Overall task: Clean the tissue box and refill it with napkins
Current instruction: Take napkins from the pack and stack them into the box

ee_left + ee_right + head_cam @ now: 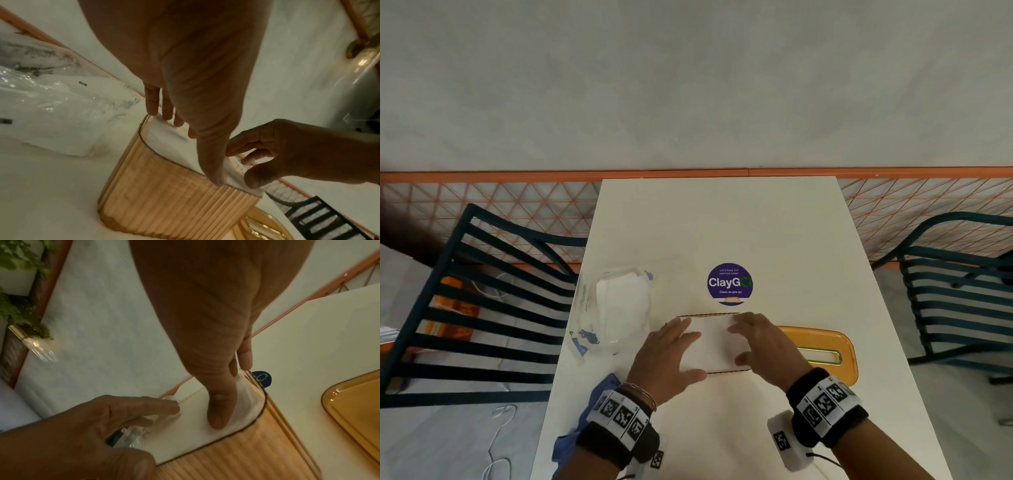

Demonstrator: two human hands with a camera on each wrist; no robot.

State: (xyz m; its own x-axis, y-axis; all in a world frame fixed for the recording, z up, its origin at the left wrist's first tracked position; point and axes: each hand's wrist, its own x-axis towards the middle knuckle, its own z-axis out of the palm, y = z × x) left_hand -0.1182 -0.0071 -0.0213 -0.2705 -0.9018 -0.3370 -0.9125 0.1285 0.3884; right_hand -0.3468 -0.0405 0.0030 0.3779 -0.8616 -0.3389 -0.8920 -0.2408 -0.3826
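Head view: tissue box (722, 370) sits lidless on the white desk (722, 222), near the front edge, filled with white napkins (717, 346). Left hand (666, 353) lies flat on the left part of the stack, fingers straight and spread, thumb along the near rim. Right hand (763, 346) lies on the right part, fingers extended toward the far rim – both press down on the napkins, gripping nothing. Amber lid (825, 346) lies flat on the desk just right of the box, partly behind the right wrist. Clear plastic pack of napkins (613, 308) to the left of the box, apart from it. Blue cloth (589, 411) at the left desk edge under the left wrist. Purple round sticker (729, 281) beyond the box.

Left wrist view: left hand (185, 73) over the box (174, 203), fingertips (152, 105) at the far rim, thumb on the napkins (170, 138) at the near ribbed wall. Right hand (287, 151) opposite, fingers loosely bent onto the stack.

Right wrist view: right hand (205, 321) – thumb flat on the napkins (185, 426), fingers at the far corner of the box (246, 454). Left hand (92, 426) across from it, fingers touching the stack. Lid (353, 402) at right, clear of the box
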